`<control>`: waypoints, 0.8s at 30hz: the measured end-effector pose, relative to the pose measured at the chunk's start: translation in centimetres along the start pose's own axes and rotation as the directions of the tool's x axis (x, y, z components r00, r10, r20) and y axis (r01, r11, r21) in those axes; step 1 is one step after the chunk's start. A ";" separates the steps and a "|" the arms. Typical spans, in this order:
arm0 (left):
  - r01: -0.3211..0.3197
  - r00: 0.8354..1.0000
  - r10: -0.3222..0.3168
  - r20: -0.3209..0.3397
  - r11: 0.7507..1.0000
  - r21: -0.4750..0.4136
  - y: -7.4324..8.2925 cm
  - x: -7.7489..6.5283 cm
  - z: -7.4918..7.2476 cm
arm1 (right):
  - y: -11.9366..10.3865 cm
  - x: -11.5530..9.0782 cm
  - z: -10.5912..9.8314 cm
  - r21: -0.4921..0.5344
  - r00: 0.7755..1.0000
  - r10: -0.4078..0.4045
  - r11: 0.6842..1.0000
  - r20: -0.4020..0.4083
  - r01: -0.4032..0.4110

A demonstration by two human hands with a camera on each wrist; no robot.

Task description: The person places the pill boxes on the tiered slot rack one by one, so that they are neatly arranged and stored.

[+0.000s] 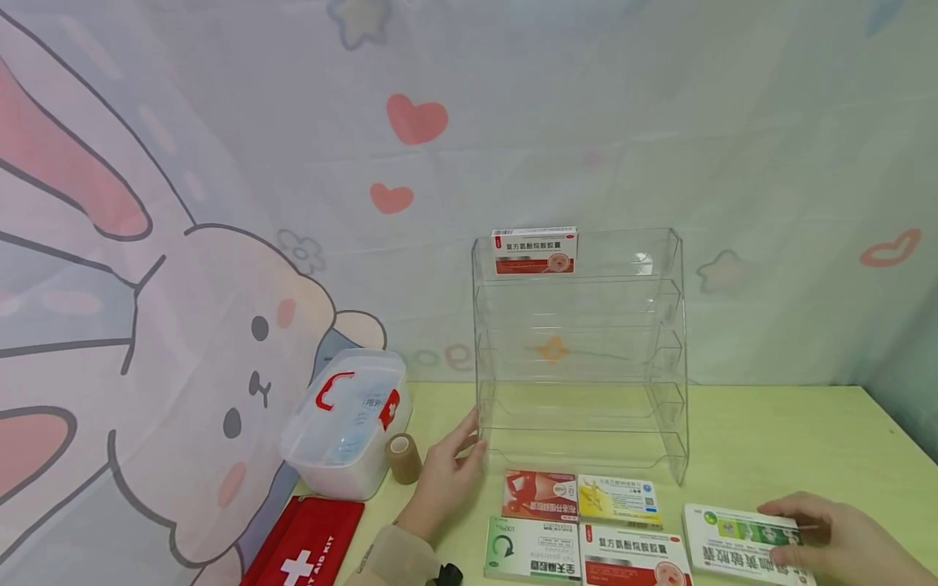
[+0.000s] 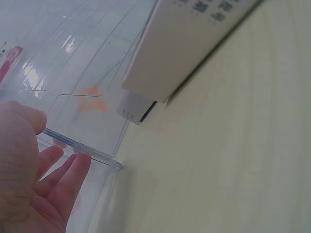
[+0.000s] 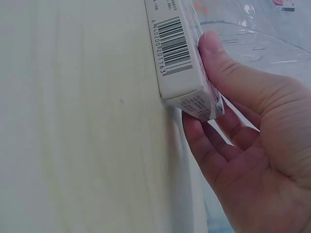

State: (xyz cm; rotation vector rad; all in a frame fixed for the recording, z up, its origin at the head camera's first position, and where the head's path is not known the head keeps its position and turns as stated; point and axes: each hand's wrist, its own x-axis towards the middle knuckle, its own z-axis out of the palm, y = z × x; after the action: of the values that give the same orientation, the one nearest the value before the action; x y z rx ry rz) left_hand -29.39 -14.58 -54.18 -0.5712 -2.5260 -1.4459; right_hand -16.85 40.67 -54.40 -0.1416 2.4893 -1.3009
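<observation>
A clear acrylic tiered display rack (image 1: 586,382) stands upright on the table. My left hand (image 1: 443,480) holds its left side edge low down; in the left wrist view the thumb and fingers lie on opposite faces of the clear panel. At the right, my right hand (image 1: 839,533) grips the end of a white-and-green medicine box (image 1: 721,541), thumb and fingers on opposite sides in the right wrist view. One white-and-red medicine box (image 1: 535,251) sits in the rack's top tier at the left. Another white-and-red medicine box (image 1: 633,560) lies flat before the rack.
Beside that box lie a red box (image 1: 541,495), a yellow-and-white box (image 1: 619,500) and a green-and-white box (image 1: 532,549). To the left are a translucent lidded case (image 1: 344,423), a brown bandage roll (image 1: 405,460) and a red first aid pouch (image 1: 311,537). A printed curtain (image 1: 586,146) hangs behind.
</observation>
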 end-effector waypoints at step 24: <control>0.015 1.000 -0.015 -0.017 1.000 -0.012 -0.5 0.0 0.3 | 0.5 2.0 -0.4 -0.163 0.980 0.031 0.985 -0.197 -0.064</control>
State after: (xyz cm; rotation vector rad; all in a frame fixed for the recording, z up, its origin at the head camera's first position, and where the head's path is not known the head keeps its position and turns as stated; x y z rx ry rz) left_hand -29.55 -14.54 -54.72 -0.5406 -2.5156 -1.4650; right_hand -18.89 40.76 -55.04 0.0065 2.7495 -1.1318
